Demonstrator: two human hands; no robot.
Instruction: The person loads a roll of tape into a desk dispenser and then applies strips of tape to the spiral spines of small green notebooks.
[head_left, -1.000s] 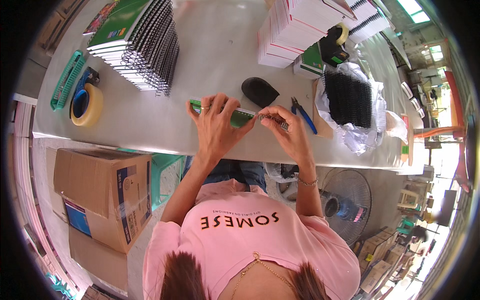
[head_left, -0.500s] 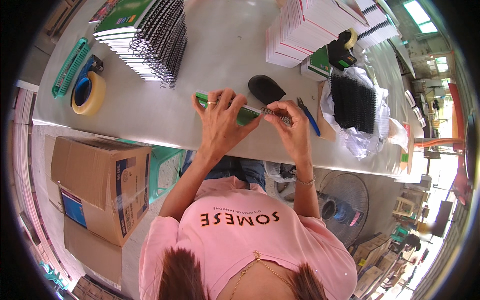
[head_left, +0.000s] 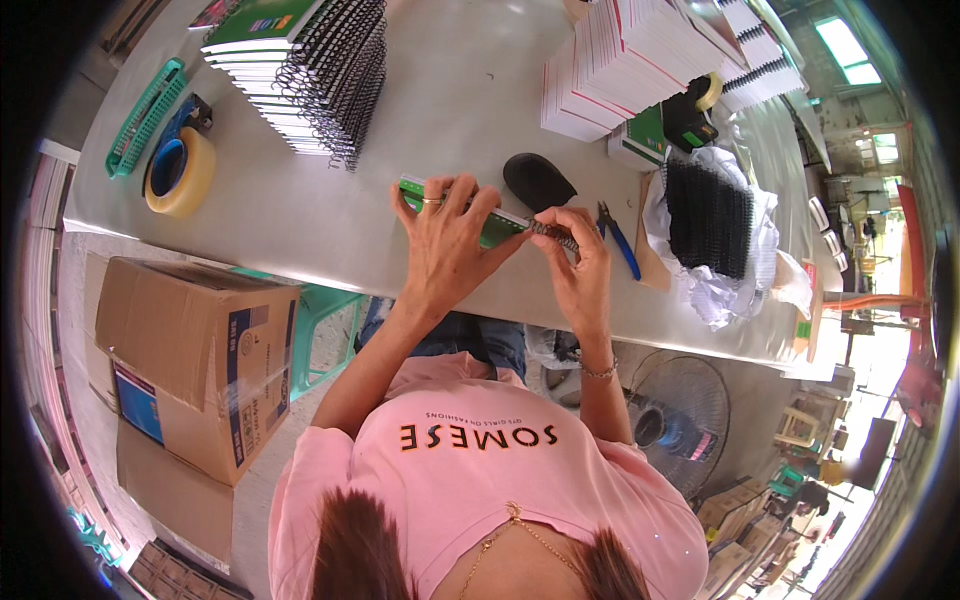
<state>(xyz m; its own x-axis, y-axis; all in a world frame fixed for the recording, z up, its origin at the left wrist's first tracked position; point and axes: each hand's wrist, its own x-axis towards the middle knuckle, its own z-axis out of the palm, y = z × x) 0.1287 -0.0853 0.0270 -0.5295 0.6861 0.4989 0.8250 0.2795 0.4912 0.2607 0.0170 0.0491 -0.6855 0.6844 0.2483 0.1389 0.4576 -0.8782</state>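
Note:
Close to the table's front edge, my left hand grips a small notebook with a green cover, standing with its edge up. Most of the cover is behind those fingers. At the notebook's right end, my right hand pinches a dark spiral binding coil between thumb and fingers. One end of the coil meets the notebook's edge; how far it is threaded in cannot be made out. Just beyond my hands lies a flat black rounded object. Cutting pliers with blue handles lie right of my right hand.
Spiral-bound notebooks are stacked at far left, near a tape roll and a green plastic basket. Unbound page stacks stand at far right. Black coils lie on crumpled paper. A cardboard box and a fan stand below.
My right hand has edged slightly left toward the notebook, still pinching the coil, and less of the coil shows. My left hand keeps its grip. The whole view has shifted a little.

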